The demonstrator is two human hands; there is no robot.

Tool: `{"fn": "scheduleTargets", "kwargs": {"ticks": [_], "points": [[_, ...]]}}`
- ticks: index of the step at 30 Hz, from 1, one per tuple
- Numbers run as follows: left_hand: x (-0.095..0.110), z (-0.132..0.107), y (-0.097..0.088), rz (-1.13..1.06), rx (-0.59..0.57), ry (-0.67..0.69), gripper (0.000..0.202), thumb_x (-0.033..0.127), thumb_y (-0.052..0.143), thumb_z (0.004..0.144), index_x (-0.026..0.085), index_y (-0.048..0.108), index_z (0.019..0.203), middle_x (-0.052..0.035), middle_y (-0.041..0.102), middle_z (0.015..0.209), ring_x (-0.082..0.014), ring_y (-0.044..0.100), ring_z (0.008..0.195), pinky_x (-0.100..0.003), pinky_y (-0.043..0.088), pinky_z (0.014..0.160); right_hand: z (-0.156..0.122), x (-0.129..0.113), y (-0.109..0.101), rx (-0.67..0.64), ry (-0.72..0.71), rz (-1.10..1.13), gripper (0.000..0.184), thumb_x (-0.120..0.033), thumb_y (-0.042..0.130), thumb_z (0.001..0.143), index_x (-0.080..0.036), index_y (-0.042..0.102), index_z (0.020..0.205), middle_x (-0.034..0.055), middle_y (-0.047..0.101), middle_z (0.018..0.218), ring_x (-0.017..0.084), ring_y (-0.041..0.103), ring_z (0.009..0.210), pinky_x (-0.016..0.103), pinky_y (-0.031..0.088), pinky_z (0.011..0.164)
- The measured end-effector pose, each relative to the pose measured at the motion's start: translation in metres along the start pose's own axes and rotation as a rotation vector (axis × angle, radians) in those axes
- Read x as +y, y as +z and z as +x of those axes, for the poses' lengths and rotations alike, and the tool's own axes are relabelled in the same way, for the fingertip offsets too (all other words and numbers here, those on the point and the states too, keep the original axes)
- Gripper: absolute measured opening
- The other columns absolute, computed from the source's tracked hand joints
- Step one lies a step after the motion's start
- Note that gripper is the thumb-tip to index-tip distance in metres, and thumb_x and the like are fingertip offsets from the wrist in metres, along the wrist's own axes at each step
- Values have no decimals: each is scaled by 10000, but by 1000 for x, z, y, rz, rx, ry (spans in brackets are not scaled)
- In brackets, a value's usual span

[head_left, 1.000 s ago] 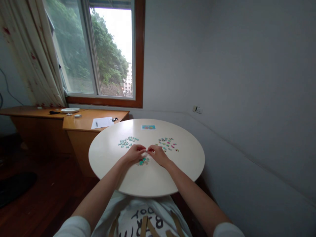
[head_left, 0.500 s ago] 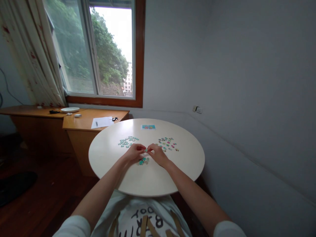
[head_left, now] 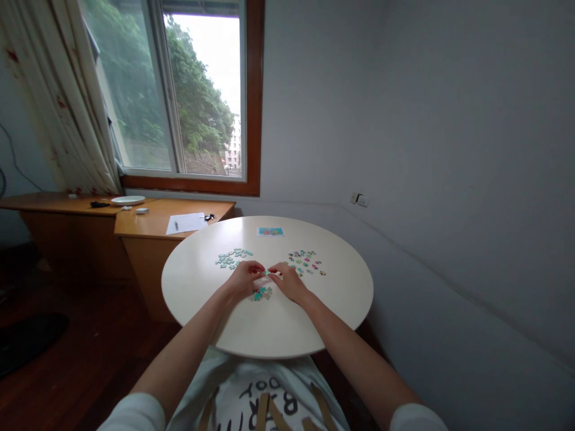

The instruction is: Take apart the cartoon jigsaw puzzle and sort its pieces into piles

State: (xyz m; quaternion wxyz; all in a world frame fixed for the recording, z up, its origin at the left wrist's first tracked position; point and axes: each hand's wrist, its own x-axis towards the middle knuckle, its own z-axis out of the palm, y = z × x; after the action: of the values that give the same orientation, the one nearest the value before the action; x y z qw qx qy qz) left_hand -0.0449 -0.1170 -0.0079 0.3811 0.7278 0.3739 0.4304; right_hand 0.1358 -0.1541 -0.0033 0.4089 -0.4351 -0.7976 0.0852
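Note:
Over the middle of the round white table [head_left: 278, 332], my left hand [head_left: 245, 278] and my right hand [head_left: 288, 282] meet at the fingertips. Both are closed in a pinch on a small teal jigsaw piece [head_left: 266, 273], partly covered by the fingers. Just below them lies a small pile of jigsaw pieces [head_left: 261, 294], teal and grey. Beyond my left hand is a group of pale teal pieces [head_left: 233, 257]. Past my right hand spreads a group of mixed-colour pieces [head_left: 308, 261], some pink. A picture card [head_left: 270, 231] lies near the far edge.
Left of the table stands a wooden desk [head_left: 148, 224] holding a sheet of paper [head_left: 185, 223], keys [head_left: 209, 216], a white plate [head_left: 128, 200] and a small white box [head_left: 142, 211]. A grey wall [head_left: 426, 179] with a socket [head_left: 362, 200] borders the right side.
My hands stay almost in place with the teal piece between them. The right fingers have shifted very slightly, and the pieces on the table lie as before.

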Motion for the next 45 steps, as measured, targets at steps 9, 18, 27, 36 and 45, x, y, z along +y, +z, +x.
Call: {"fn": "scheduleTargets", "kwargs": {"ticks": [9, 18, 27, 36, 45], "points": [[5, 0, -3, 169, 126, -1, 105, 267, 608, 632, 168, 630, 655, -22, 648, 666, -154, 582, 640, -282, 456, 648, 0, 7, 3, -1, 54, 10, 174, -124, 565, 792, -164, 661, 931, 62, 660, 904, 159, 600, 838, 314, 483, 783], [8, -3, -15, 476, 272, -73, 116, 284, 570, 712, 185, 602, 661, -32, 646, 699, -165, 571, 666, -274, 429, 636, -2, -1, -2, -141, 12, 16, 88, -156, 617, 759, -171, 682, 815, 55, 668, 874, 173, 589, 872, 336, 446, 844], [8, -5, -17, 740, 278, -235, 106, 294, 564, 753, 203, 615, 740, -15, 692, 823, -205, 616, 819, -376, 356, 862, -3, -5, -3, -176, 39, 60, 82, -155, 616, 741, -175, 689, 774, 42, 655, 827, 149, 593, 821, 287, 483, 776], [6, -4, -16, 780, 223, -300, 112, 241, 527, 764, 200, 631, 757, -44, 705, 912, -250, 597, 958, -438, 307, 881, -5, -11, -3, -207, 7, 94, 75, -208, 657, 717, -169, 692, 771, 46, 648, 808, 144, 591, 798, 277, 501, 750], [9, -6, -16, 801, 256, -302, 192, 228, 484, 762, 210, 676, 760, -64, 714, 925, -272, 588, 999, -446, 302, 892, -7, -5, 3, -249, 8, 192, 134, -238, 687, 695, -183, 712, 814, 62, 617, 929, 147, 598, 842, 265, 539, 746]]}}
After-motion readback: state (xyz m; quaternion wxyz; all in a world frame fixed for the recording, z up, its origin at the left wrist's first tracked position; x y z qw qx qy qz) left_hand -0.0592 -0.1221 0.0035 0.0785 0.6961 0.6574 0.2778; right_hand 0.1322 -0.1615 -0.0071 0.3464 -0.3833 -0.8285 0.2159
